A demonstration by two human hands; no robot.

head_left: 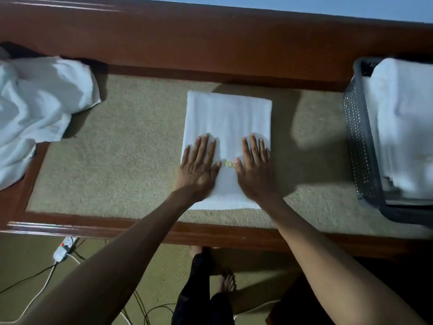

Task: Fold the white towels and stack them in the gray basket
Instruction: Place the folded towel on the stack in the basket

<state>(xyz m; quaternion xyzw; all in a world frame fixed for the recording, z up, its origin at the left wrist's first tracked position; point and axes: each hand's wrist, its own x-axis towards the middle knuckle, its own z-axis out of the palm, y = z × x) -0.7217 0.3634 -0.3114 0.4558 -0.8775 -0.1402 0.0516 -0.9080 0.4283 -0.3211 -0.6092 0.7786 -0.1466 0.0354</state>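
A folded white towel [228,118] lies as a neat rectangle in the middle of the table, with small yellow lettering near its front half. My left hand [199,167] presses flat on its near left part, fingers spread. On the near right part my right hand [254,170] lies flat the same way. Neither hand grips anything. At the far right stands the gray basket [358,141], perforated, with folded white towels [405,125] stacked inside. A heap of unfolded white towels [39,109] lies at the left end of the table.
The table [117,160] has a beige carpet-like top and a raised brown wooden rim, with a wooden ledge behind it. Below the front edge are the floor, a white power strip [64,249] with cables, and my bare feet.
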